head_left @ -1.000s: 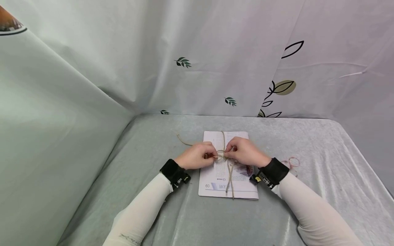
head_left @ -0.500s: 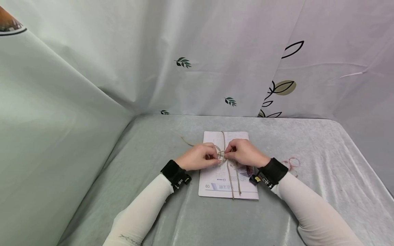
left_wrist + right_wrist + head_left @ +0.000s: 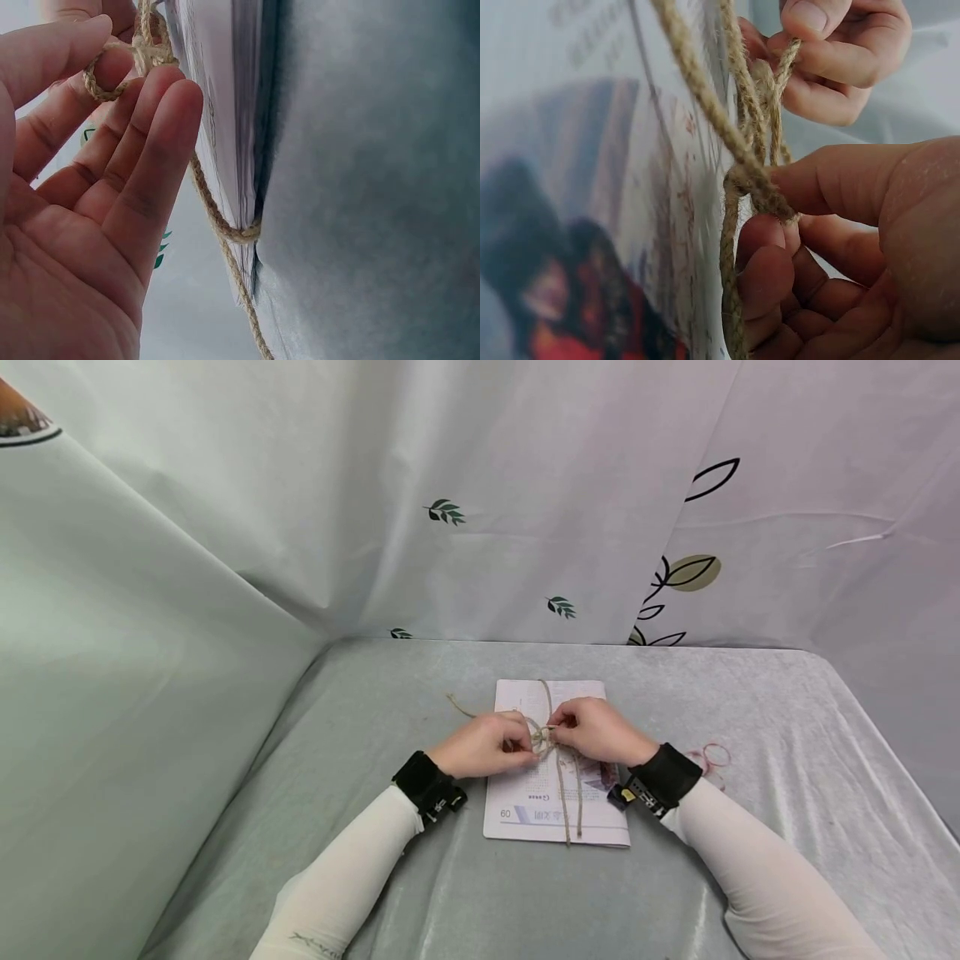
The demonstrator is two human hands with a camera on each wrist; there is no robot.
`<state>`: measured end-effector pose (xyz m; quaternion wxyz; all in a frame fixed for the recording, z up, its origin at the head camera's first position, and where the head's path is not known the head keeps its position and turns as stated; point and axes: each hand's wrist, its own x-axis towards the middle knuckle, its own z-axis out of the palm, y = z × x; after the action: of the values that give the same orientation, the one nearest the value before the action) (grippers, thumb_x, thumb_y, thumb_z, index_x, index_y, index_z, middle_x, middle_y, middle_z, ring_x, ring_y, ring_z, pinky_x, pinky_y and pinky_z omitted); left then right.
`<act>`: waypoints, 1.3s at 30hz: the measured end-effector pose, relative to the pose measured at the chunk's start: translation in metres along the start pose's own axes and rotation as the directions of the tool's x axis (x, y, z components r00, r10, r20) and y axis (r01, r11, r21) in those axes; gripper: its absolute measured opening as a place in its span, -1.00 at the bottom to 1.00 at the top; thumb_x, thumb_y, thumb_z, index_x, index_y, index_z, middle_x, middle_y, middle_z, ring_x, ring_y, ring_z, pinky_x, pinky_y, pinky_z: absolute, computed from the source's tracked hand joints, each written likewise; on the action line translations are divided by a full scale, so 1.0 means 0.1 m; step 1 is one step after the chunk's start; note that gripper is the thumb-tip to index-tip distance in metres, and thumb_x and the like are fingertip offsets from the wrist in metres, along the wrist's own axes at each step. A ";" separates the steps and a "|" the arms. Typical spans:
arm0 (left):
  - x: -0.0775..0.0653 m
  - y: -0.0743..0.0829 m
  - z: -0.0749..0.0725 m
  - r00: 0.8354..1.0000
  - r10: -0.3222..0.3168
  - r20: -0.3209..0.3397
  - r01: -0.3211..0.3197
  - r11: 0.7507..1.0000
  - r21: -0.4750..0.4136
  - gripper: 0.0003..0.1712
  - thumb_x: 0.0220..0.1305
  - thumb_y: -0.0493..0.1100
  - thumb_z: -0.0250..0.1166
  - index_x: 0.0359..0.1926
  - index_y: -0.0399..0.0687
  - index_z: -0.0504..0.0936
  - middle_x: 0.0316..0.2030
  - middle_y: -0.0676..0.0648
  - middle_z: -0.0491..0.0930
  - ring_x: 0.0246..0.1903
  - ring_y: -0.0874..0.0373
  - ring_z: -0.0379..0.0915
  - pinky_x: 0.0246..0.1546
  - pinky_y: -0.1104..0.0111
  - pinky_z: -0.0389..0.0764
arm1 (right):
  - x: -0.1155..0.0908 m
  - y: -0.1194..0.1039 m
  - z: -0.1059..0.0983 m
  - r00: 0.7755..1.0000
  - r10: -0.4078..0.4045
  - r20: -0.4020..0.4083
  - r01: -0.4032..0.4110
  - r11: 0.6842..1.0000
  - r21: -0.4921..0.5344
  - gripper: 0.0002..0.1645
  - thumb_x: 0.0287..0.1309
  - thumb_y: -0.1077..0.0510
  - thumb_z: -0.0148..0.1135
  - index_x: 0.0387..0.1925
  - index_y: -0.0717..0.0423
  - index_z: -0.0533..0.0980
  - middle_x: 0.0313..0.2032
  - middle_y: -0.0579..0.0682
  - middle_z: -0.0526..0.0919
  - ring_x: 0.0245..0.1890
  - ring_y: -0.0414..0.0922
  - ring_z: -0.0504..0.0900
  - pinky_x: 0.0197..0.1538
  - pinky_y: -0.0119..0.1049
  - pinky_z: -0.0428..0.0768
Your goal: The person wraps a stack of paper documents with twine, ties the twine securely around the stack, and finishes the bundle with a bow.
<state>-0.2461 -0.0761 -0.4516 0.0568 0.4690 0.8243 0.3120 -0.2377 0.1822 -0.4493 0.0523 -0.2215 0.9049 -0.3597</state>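
A folded newspaper stack (image 3: 525, 820) lies flat on the grey cloth, with jute twine (image 3: 560, 783) wound round it lengthwise and crosswise. My left hand (image 3: 483, 745) is over the left half of the paper. In the left wrist view its thumb and forefinger pinch a small loop of twine (image 3: 105, 95) beside the knot. Close by on the right, my right hand (image 3: 597, 731) pinches twine (image 3: 705, 105) between thumb and fingertips, seen in the right wrist view. Two loose twine tails hang towards the paper's near edge. Fingers partly hide the knot.
Thin reddish string (image 3: 716, 755) lies on the cloth right of the paper, partly behind the right wrist. A twine end (image 3: 459, 704) sticks out left of the stack. White curtain walls (image 3: 375, 527) enclose the table's back and left.
The two near twine tails, crossed a second ago, now hang side by side. The left twine end has shifted right, towards the stack. My left hand has dropped slightly nearer; my right hand has hardly moved.
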 end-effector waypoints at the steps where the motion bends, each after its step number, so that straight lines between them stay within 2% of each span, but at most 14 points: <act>1: 0.00 0.00 0.00 1.000 -0.002 0.003 0.002 1.000 0.003 -0.82 0.50 -0.13 0.54 -0.32 0.09 0.76 -0.26 0.17 0.60 -0.28 0.33 0.51 -0.19 0.44 0.56 | 0.00 0.00 0.01 1.000 -0.005 -0.004 0.005 1.000 -0.007 -0.88 0.43 0.25 0.36 -0.10 0.15 0.76 -0.34 -0.09 0.73 -0.43 -0.19 0.57 -0.27 -0.25 0.54; 7: 0.00 0.01 0.01 0.999 -0.025 0.026 0.025 1.000 0.006 -0.80 0.49 -0.12 0.53 -0.34 0.08 0.75 -0.29 0.17 0.58 -0.32 0.33 0.47 -0.24 0.42 0.53 | 0.00 0.00 0.02 1.000 0.008 -0.019 -0.007 1.000 0.024 -0.90 0.40 0.31 0.28 -0.16 0.09 0.65 -0.41 -0.10 0.65 -0.51 -0.18 0.54 -0.40 -0.28 0.52; 15: 0.00 0.02 0.01 0.997 -0.053 0.049 0.053 0.999 0.014 -0.80 0.49 -0.11 0.53 -0.34 0.09 0.75 -0.32 0.16 0.57 -0.34 0.34 0.46 -0.26 0.43 0.53 | -0.01 0.02 0.00 1.000 0.021 0.003 -0.021 0.999 0.046 -0.83 0.40 0.35 0.22 -0.20 0.08 0.68 -0.41 -0.09 0.61 -0.49 -0.15 0.50 -0.35 -0.24 0.47; 19: -0.01 0.03 0.01 0.995 -0.073 0.066 0.073 0.997 0.015 -0.80 0.50 -0.10 0.53 -0.34 0.12 0.75 -0.32 0.16 0.58 -0.35 0.33 0.47 -0.25 0.42 0.53 | -0.02 0.05 -0.02 0.998 0.051 0.040 -0.056 0.989 0.134 -0.82 0.38 0.36 0.21 -0.19 0.15 0.71 -0.39 -0.05 0.65 -0.50 -0.14 0.47 -0.37 -0.27 0.44; 24: -0.01 0.02 0.01 0.993 -0.088 0.077 0.088 0.996 0.005 -0.78 0.51 -0.09 0.52 -0.36 0.13 0.74 -0.35 0.16 0.58 -0.37 0.32 0.46 -0.27 0.41 0.51 | -0.02 0.09 -0.10 0.990 0.103 0.096 -0.125 0.957 0.262 -0.77 0.32 0.33 0.27 -0.12 0.20 0.80 -0.31 0.01 0.75 -0.51 -0.18 0.40 -0.39 -0.31 0.37; 27: -0.01 0.01 0.01 0.993 -0.088 0.081 0.088 0.996 0.000 -0.77 0.51 -0.10 0.51 -0.37 0.12 0.73 -0.36 0.15 0.56 -0.38 0.32 0.44 -0.29 0.41 0.50 | -0.01 0.11 -0.15 0.983 0.138 0.122 -0.171 0.933 0.317 -0.75 0.37 0.27 0.31 -0.06 0.22 0.82 -0.26 -0.01 0.79 -0.51 -0.18 0.41 -0.39 -0.33 0.38; 31: 0.00 0.02 0.01 0.992 -0.086 0.089 0.086 0.996 -0.006 -0.78 0.51 -0.11 0.51 -0.36 0.13 0.75 -0.35 0.17 0.57 -0.37 0.35 0.47 -0.27 0.42 0.53 | 0.01 0.13 -0.19 0.976 0.182 0.120 -0.214 0.906 0.366 -0.72 0.50 0.15 0.35 -0.02 0.24 0.84 -0.42 -0.07 0.68 -0.53 -0.19 0.41 -0.41 -0.34 0.37; 34: 0.00 0.04 0.02 0.993 -0.073 0.098 0.073 0.997 -0.002 -0.78 0.50 -0.11 0.52 -0.36 0.14 0.76 -0.34 0.18 0.60 -0.35 0.35 0.49 -0.25 0.43 0.55 | 0.03 0.14 -0.18 0.970 0.216 0.112 -0.243 0.883 0.402 -0.71 0.51 0.12 0.41 0.01 0.25 0.83 -0.52 -0.07 0.58 -0.57 -0.21 0.39 -0.44 -0.35 0.37; 39: 0.03 0.10 0.07 0.993 -0.032 0.109 0.027 0.998 0.051 -0.76 0.50 -0.09 0.52 -0.38 0.14 0.74 -0.34 0.18 0.58 -0.33 0.36 0.48 -0.22 0.44 0.52 | 0.05 0.16 -0.16 0.963 0.247 0.107 -0.268 0.843 0.467 -0.70 0.45 0.19 0.45 0.06 0.32 0.80 -0.50 -0.02 0.63 -0.54 -0.19 0.45 -0.43 -0.34 0.43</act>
<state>-0.2379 -0.0667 -0.4512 0.0951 0.4745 0.8342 0.2644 -0.2515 0.2000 -0.4481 0.1722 -0.0858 0.8085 -0.5562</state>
